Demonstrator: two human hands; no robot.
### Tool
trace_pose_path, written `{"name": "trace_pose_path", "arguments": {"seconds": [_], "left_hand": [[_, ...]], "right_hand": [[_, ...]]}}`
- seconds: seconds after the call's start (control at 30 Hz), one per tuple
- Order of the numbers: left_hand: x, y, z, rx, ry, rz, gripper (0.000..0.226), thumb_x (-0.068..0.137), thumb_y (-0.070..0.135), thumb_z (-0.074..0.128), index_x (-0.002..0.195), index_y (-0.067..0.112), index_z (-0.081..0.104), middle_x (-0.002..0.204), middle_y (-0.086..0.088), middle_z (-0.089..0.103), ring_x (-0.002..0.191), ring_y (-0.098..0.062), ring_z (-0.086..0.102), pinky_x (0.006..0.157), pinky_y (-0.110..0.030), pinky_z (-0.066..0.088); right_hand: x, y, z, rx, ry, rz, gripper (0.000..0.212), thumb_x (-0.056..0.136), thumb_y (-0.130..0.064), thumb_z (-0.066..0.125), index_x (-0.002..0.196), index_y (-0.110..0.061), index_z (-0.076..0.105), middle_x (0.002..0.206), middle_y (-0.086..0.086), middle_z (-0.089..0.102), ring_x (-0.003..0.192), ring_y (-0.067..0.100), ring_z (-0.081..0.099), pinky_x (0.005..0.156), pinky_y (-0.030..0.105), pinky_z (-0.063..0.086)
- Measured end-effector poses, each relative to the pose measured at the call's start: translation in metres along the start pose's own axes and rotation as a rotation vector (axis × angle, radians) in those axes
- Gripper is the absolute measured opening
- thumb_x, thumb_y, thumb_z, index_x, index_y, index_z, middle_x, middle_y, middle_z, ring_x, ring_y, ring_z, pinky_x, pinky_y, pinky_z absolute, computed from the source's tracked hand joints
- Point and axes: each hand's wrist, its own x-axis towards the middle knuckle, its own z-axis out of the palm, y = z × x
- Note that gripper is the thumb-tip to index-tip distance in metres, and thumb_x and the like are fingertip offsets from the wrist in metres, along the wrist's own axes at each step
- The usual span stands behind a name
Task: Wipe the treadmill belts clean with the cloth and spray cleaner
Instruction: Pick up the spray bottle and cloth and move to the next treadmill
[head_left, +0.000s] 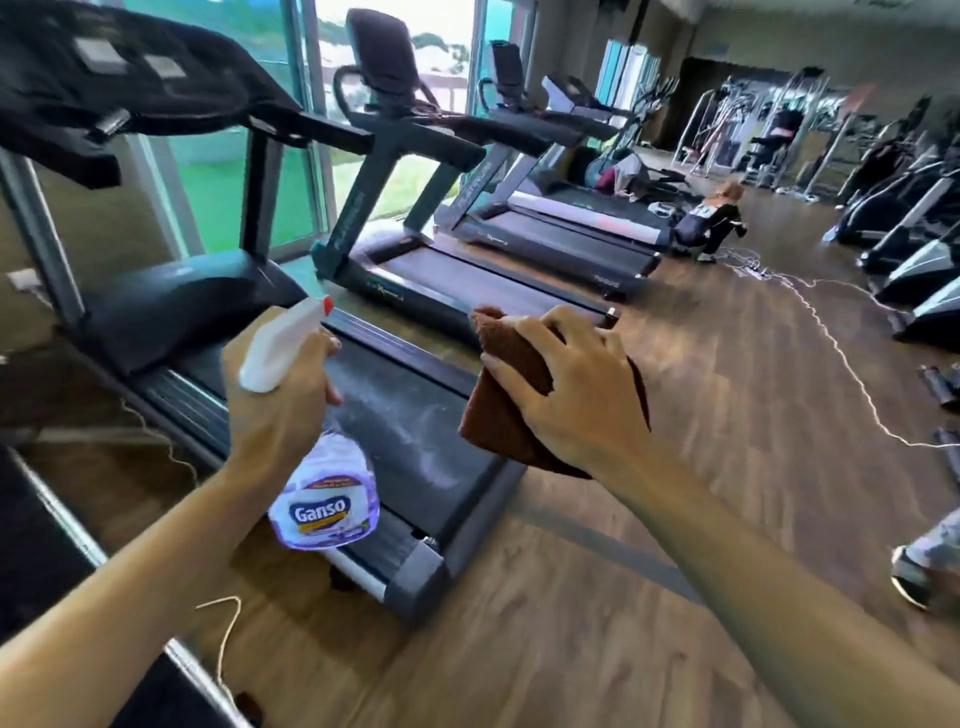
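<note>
My left hand (280, 400) grips the neck of a spray bottle (324, 499) with a white trigger head, a red nozzle and a "Ganso" label over purple liquid. It hangs over the near treadmill's dark belt (410, 415), which shows pale dusty streaks. My right hand (566, 384) holds a folded brown cloth (498, 410) in the air above the belt's right side rail. A second treadmill belt (467, 283) lies beyond it, and a third treadmill (566, 234) stands further back.
Wooden floor (701, 441) spreads to the right, crossed by a white cable (841, 358). A person (711, 218) crouches behind the third treadmill. More machines (914, 260) line the right side. Someone's shoe (909, 577) shows at the right edge. Windows lie behind the consoles.
</note>
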Motion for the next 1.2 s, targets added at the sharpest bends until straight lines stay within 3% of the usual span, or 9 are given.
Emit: {"name": "trace_pose_path", "arguments": {"seconds": [0.13, 0.23, 0.33, 0.57, 0.63, 0.73, 0.83, 1.0, 1.2], "left_hand": [[0.031, -0.038, 0.0, 0.042, 0.01, -0.034, 0.01, 0.081, 0.013, 0.059, 0.081, 0.005, 0.065, 0.066, 0.004, 0.059, 0.037, -0.016, 0.048, 0.042, -0.023, 0.038], [0.061, -0.077, -0.002, 0.081, -0.011, -0.051, 0.007, 0.081, 0.015, 0.061, 0.075, 0.019, 0.064, 0.067, -0.01, 0.057, 0.038, -0.019, 0.048, 0.043, -0.027, 0.04], [0.083, -0.109, 0.001, 0.109, -0.007, -0.119, 0.007, 0.082, 0.011, 0.059, 0.076, 0.009, 0.062, 0.068, -0.017, 0.056, 0.036, -0.02, 0.048, 0.042, -0.024, 0.039], [0.15, -0.199, 0.009, 0.205, 0.022, -0.236, 0.006, 0.083, 0.013, 0.061, 0.078, 0.01, 0.064, 0.064, 0.003, 0.061, 0.037, -0.017, 0.052, 0.042, -0.02, 0.039], [0.17, -0.219, 0.012, 0.237, 0.038, -0.249, 0.007, 0.084, 0.014, 0.061, 0.078, 0.011, 0.063, 0.062, -0.003, 0.059, 0.037, -0.016, 0.053, 0.042, -0.02, 0.04], [0.202, -0.247, 0.019, 0.279, 0.066, -0.26, 0.018, 0.083, 0.014, 0.06, 0.084, -0.003, 0.063, 0.066, -0.013, 0.059, 0.038, -0.017, 0.052, 0.043, -0.025, 0.04], [0.241, -0.269, 0.023, 0.297, 0.077, -0.247, 0.015, 0.083, 0.014, 0.06, 0.082, -0.001, 0.062, 0.065, -0.015, 0.057, 0.039, -0.02, 0.052, 0.044, -0.029, 0.04], [0.303, -0.311, 0.027, 0.318, 0.061, -0.267, 0.006, 0.085, 0.011, 0.059, 0.082, 0.007, 0.063, 0.065, -0.001, 0.059, 0.04, -0.013, 0.052, 0.044, -0.022, 0.041], [0.389, -0.377, 0.031, 0.292, -0.052, -0.279, 0.013, 0.084, 0.013, 0.059, 0.083, 0.0, 0.061, 0.073, -0.011, 0.058, 0.04, -0.018, 0.051, 0.046, -0.022, 0.04]], "right_hand": [[0.025, 0.011, 0.07, 0.051, -0.045, 0.028, 0.039, 0.101, -0.057, 0.052, 0.129, -0.033, 0.064, 0.112, -0.002, 0.06, 0.11, 0.023, 0.057, 0.094, 0.046, 0.042], [0.038, 0.019, 0.12, 0.102, -0.066, 0.067, 0.041, 0.101, -0.06, 0.048, 0.127, -0.033, 0.065, 0.112, -0.004, 0.06, 0.109, 0.023, 0.059, 0.098, 0.046, 0.042], [0.042, 0.031, 0.159, 0.148, -0.087, 0.124, 0.037, 0.1, -0.058, 0.051, 0.124, -0.034, 0.064, 0.11, -0.005, 0.059, 0.105, 0.023, 0.059, 0.098, 0.048, 0.045], [0.092, 0.069, 0.268, 0.197, -0.144, 0.145, 0.035, 0.099, -0.053, 0.056, 0.119, -0.028, 0.069, 0.109, -0.004, 0.063, 0.104, 0.023, 0.063, 0.095, 0.047, 0.045], [0.11, 0.079, 0.301, 0.222, -0.139, 0.13, 0.034, 0.099, -0.052, 0.057, 0.117, -0.026, 0.07, 0.108, -0.002, 0.063, 0.103, 0.023, 0.063, 0.094, 0.047, 0.046], [0.142, 0.091, 0.349, 0.26, -0.181, 0.13, 0.034, 0.1, -0.052, 0.056, 0.118, -0.026, 0.069, 0.106, -0.003, 0.062, 0.102, 0.023, 0.061, 0.094, 0.048, 0.045], [0.176, 0.096, 0.391, 0.31, -0.191, 0.108, 0.034, 0.1, -0.051, 0.056, 0.119, -0.026, 0.069, 0.106, -0.003, 0.061, 0.102, 0.022, 0.061, 0.095, 0.047, 0.045], [0.23, 0.103, 0.445, 0.33, -0.199, 0.13, 0.034, 0.1, -0.052, 0.056, 0.121, -0.028, 0.069, 0.108, -0.003, 0.062, 0.104, 0.021, 0.062, 0.097, 0.049, 0.045], [0.277, 0.102, 0.508, 0.252, -0.191, 0.237, 0.037, 0.102, -0.054, 0.053, 0.125, -0.029, 0.068, 0.112, -0.002, 0.064, 0.107, 0.023, 0.061, 0.1, 0.048, 0.043]]}}
